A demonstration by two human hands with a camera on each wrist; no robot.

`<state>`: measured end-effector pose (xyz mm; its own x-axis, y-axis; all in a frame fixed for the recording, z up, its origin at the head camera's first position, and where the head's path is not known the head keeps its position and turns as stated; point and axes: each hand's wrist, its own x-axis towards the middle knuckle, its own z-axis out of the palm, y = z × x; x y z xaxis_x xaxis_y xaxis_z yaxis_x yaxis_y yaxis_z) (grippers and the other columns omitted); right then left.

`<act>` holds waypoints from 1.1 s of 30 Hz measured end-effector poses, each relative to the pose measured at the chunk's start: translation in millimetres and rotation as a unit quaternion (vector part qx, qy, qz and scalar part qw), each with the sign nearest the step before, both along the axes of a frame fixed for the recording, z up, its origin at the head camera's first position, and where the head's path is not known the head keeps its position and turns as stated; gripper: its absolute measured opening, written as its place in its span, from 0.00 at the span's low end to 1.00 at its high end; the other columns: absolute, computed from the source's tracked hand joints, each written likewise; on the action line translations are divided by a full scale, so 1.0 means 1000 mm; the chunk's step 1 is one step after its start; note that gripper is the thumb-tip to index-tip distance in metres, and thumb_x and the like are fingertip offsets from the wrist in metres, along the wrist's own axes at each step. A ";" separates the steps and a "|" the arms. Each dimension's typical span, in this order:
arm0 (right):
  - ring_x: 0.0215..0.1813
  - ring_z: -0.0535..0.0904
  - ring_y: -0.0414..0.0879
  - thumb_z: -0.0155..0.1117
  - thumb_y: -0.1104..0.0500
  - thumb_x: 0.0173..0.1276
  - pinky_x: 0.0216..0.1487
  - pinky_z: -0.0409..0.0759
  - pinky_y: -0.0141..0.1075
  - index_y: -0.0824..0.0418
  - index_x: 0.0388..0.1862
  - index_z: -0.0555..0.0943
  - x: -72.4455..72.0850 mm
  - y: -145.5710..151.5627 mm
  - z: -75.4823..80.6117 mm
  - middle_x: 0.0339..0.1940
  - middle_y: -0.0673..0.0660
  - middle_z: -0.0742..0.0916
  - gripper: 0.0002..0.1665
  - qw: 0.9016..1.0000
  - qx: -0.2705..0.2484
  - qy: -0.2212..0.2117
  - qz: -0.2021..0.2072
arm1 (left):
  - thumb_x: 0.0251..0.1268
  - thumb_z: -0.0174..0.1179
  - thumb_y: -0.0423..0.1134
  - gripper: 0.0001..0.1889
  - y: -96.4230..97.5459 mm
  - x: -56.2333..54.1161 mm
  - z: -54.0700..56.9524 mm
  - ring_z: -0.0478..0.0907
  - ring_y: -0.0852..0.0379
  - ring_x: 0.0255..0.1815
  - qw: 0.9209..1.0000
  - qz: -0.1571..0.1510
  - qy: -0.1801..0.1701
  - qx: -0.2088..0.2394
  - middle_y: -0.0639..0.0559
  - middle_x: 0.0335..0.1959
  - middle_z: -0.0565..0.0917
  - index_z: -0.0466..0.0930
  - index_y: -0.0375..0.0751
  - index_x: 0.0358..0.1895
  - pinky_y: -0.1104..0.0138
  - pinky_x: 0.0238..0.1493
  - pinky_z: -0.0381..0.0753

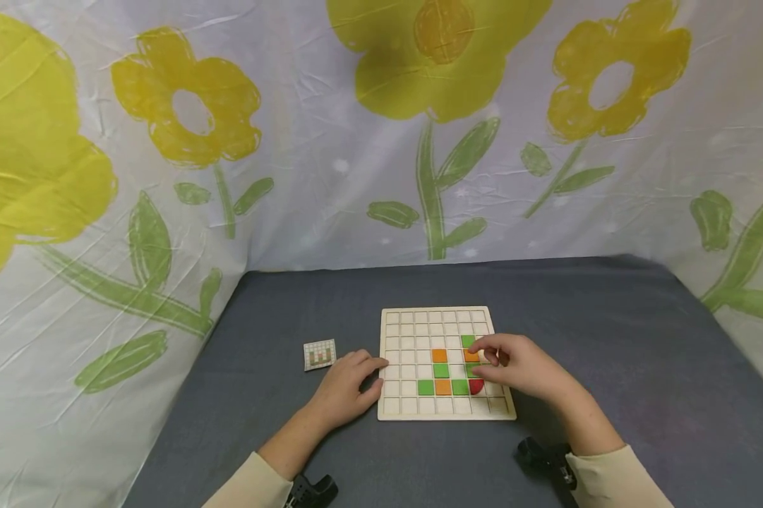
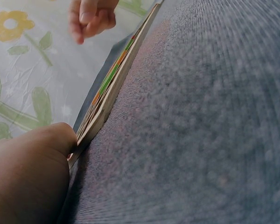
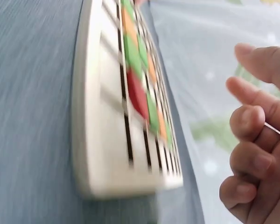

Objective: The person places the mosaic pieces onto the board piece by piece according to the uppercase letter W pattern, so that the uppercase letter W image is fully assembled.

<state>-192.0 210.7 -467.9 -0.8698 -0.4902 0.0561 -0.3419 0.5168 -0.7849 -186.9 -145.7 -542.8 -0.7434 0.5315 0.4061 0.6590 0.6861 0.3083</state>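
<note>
A pale wooden grid board [image 1: 406,407] lies flat on the table. Several green squares [image 1: 441,370], three orange squares [image 1: 442,386] and one red piece with a rounded edge [image 1: 476,386] sit in its cells. My left hand [image 1: 349,389] rests beside the board's left edge, fingertips and thumb right at the rim. Over the right part of the board hovers my right hand [image 1: 521,365]. In the right wrist view its thumb and index finger [image 3: 256,98] stand apart with nothing between them, the other fingers loosely bent.
Left of the board, near the left fingers, lies a small card [image 1: 320,355] printed with a coloured grid pattern. A dark grey cloth [image 1: 260,310] covers the table. Behind it hangs a white curtain [image 1: 305,176] with yellow flowers. Black straps circle both wrists.
</note>
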 end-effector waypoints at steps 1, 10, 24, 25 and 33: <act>0.27 0.65 0.39 0.75 0.56 0.67 0.29 0.67 0.34 0.64 0.50 0.85 0.001 0.007 -0.001 0.29 0.50 0.74 0.18 1.000 -0.010 -0.007 -0.007 | 0.71 0.64 0.40 0.14 0.000 0.000 0.000 0.71 0.61 0.35 1.000 0.001 0.000 -0.001 0.58 0.39 0.79 0.85 0.49 0.58 0.62 0.38 0.73; 0.25 0.69 0.44 0.73 0.56 0.70 0.25 0.69 0.36 0.66 0.58 0.83 0.005 0.070 0.001 0.30 0.57 0.76 0.22 0.994 -0.048 -0.027 -0.090 | 0.72 0.63 0.40 0.14 0.000 0.001 -0.002 0.71 0.61 0.35 1.000 0.006 -0.004 0.003 0.58 0.39 0.80 0.85 0.49 0.58 0.62 0.38 0.73; 0.29 0.69 0.41 0.73 0.62 0.66 0.32 0.67 0.35 0.70 0.49 0.83 0.002 0.132 -0.023 0.27 0.52 0.74 0.17 0.989 0.040 -0.126 -0.071 | 0.71 0.64 0.39 0.14 0.000 0.003 -0.002 0.72 0.61 0.35 1.000 0.010 -0.005 0.005 0.57 0.39 0.80 0.85 0.48 0.58 0.61 0.38 0.73; 0.29 0.69 0.41 0.73 0.62 0.66 0.32 0.67 0.34 0.71 0.47 0.82 0.003 0.134 -0.022 0.27 0.52 0.74 0.16 0.988 0.043 -0.131 -0.066 | 0.71 0.64 0.39 0.14 0.000 0.003 -0.001 0.72 0.60 0.35 1.000 0.009 -0.005 0.004 0.57 0.39 0.80 0.85 0.48 0.58 0.61 0.38 0.73; 0.28 0.70 0.44 0.78 0.60 0.61 0.31 0.67 0.35 0.66 0.37 0.81 0.009 0.133 -0.013 0.25 0.51 0.78 0.14 0.982 0.099 -0.140 -0.083 | 0.71 0.64 0.40 0.15 0.001 0.001 0.002 0.72 0.60 0.34 1.000 0.001 0.001 0.003 0.57 0.39 0.80 0.85 0.47 0.58 0.61 0.38 0.74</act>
